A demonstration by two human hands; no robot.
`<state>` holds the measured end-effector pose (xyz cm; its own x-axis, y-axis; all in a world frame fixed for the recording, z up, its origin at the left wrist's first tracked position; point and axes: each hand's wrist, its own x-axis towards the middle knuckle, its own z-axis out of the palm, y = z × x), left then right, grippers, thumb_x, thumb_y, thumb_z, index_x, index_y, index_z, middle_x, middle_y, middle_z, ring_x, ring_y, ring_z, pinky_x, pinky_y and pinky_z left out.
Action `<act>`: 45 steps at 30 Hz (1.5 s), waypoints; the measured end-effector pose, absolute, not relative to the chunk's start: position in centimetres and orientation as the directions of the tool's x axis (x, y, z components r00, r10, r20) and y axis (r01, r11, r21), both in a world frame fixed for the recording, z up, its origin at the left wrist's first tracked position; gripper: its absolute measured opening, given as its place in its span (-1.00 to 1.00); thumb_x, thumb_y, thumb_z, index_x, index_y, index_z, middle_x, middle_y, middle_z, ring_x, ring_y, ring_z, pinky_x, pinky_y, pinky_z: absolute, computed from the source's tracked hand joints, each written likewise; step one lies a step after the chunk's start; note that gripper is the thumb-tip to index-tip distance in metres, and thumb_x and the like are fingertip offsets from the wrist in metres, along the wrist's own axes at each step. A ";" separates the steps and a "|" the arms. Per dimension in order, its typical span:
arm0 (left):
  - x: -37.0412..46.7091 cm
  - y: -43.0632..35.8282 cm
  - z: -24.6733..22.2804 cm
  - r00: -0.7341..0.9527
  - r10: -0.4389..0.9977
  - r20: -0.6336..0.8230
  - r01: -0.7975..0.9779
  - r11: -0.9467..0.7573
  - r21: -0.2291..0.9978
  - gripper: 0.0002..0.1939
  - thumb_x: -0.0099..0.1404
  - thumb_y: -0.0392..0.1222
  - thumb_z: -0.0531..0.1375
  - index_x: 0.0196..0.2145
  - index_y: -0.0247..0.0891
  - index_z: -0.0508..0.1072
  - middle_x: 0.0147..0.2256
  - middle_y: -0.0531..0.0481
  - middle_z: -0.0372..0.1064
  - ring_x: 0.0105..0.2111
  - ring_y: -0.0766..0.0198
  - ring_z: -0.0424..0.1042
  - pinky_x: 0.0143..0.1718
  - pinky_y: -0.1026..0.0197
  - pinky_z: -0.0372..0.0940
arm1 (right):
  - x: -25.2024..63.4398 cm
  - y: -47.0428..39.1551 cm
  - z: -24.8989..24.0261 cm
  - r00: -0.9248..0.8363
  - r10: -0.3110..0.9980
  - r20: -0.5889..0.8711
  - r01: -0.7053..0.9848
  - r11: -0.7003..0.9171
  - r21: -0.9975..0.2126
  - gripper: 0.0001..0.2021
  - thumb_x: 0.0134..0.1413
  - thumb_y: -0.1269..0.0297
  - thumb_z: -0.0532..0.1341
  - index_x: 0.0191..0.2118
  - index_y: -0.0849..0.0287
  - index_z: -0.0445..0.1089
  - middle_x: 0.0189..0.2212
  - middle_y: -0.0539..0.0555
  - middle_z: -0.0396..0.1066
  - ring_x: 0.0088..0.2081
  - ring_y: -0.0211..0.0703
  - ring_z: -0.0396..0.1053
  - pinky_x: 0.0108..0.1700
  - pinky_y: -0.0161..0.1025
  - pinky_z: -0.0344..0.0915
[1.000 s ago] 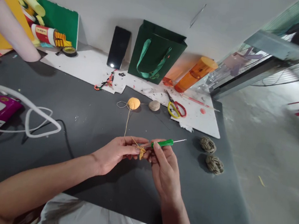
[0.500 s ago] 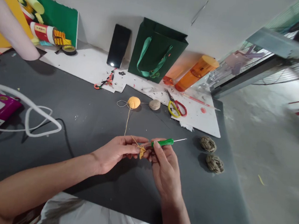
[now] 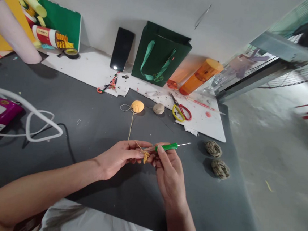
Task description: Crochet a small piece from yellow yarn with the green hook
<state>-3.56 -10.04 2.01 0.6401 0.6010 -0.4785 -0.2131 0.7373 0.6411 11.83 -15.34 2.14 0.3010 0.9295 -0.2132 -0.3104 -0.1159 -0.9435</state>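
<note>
Between my two hands is a small yellow crochet piece. My left hand pinches it at its left side, with yellow yarn running over the fingers from the yellow yarn ball behind. My right hand is closed around a crochet hook with a green handle, its thumb lying on the handle. One thin metal end points out to the right. The other end, toward the crochet piece, is partly hidden by fingers.
A beige yarn ball lies beside the yellow one. Scissors rest on white board. Two olive yarn bundles sit at right. Behind stand a dark green bag, phone and orange bottle. White cable loops at left.
The view has shifted very slightly. Both hands keep the same hold on the crochet piece and hook, with no clear movement.
</note>
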 end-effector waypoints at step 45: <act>-3.3 -10.3 1.9 0.676 0.650 -0.346 -0.303 0.674 0.674 -0.55 0.05 -0.21 0.52 -0.06 -0.11 0.65 -0.31 0.05 0.54 -0.25 0.27 0.45 0.01 0.07 0.23 | 11.5 -15.8 2.0 0.332 0.941 -0.064 -0.318 0.047 -0.947 -0.74 0.08 0.04 0.46 -0.31 0.11 0.51 -0.53 -0.06 0.49 -0.58 -0.34 0.31 -0.48 -0.36 0.31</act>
<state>-3.34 -10.32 1.91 0.6764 0.6502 -0.3461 -0.3031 0.6740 0.6737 11.51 -15.76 1.98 0.3315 0.9412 -0.0644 -0.3180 0.0472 -0.9469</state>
